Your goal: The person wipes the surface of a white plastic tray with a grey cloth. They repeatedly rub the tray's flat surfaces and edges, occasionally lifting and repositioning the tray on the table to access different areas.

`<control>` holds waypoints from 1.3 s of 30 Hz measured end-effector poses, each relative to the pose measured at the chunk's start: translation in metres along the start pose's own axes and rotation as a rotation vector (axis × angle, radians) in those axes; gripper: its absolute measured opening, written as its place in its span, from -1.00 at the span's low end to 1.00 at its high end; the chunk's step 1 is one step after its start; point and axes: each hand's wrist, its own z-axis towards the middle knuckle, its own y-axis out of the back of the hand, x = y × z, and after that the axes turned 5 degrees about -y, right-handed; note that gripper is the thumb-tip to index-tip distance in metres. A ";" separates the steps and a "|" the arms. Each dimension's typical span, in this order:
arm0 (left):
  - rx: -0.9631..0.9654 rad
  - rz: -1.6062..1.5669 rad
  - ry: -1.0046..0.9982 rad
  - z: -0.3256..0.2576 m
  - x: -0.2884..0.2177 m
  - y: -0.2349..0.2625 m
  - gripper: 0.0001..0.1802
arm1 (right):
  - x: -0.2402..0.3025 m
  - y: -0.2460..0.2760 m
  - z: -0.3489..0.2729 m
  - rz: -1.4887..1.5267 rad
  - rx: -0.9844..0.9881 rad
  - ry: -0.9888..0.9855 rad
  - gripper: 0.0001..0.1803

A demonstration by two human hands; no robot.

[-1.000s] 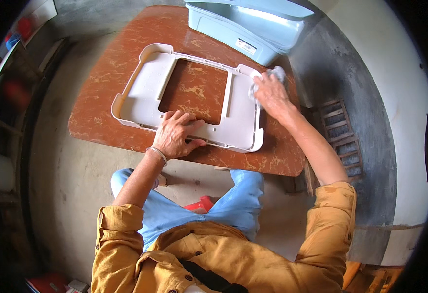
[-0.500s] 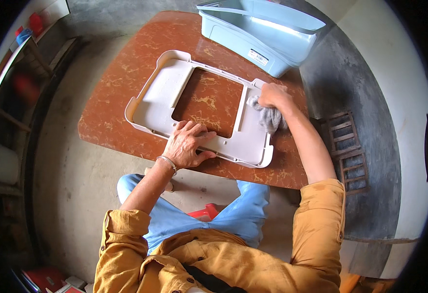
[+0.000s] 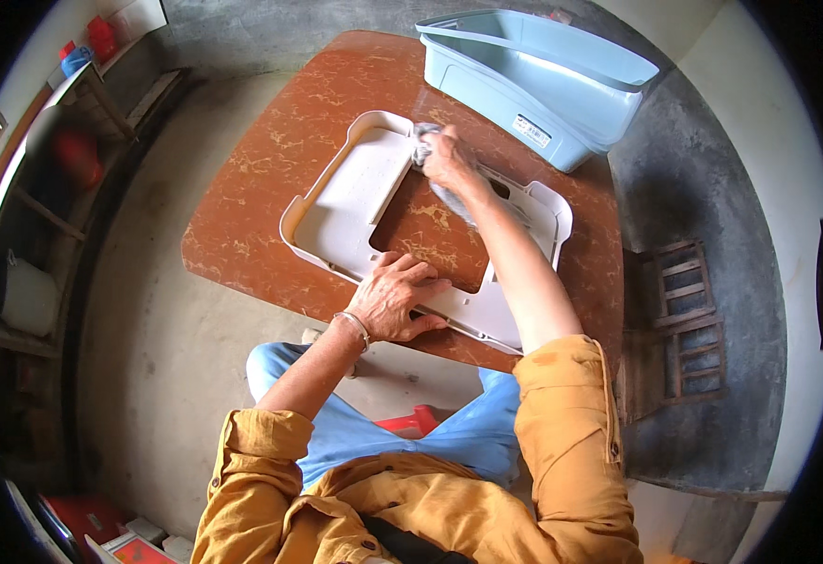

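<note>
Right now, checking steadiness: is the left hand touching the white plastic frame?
Touching: the head view shows the left hand across the near edge of the white plastic frame.

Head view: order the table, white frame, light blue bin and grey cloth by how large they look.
1. Table
2. White frame, by its outer outline
3. Light blue bin
4. Grey cloth, partly hidden

Under left hand (image 3: 395, 297), frame (image 3: 347, 193) looks smooth white plastic. Right hand (image 3: 451, 162) holds rumpled grey cloth (image 3: 422, 150). Beyond right hand, tub (image 3: 483, 100) is smooth plastic; beneath both, tabletop (image 3: 266, 183) shows slight gloss.
</note>
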 end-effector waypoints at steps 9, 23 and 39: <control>-0.043 -0.033 0.030 -0.003 0.000 -0.002 -0.44 | -0.010 0.050 -0.022 -0.298 0.198 -0.161 -0.65; -0.749 0.272 0.396 -0.034 0.043 0.063 -0.25 | 0.053 0.045 0.008 0.892 0.016 -0.288 -0.75; -0.428 -0.058 0.670 -0.074 0.059 0.047 -0.37 | 0.082 -0.003 -0.041 0.265 -0.010 0.037 -0.78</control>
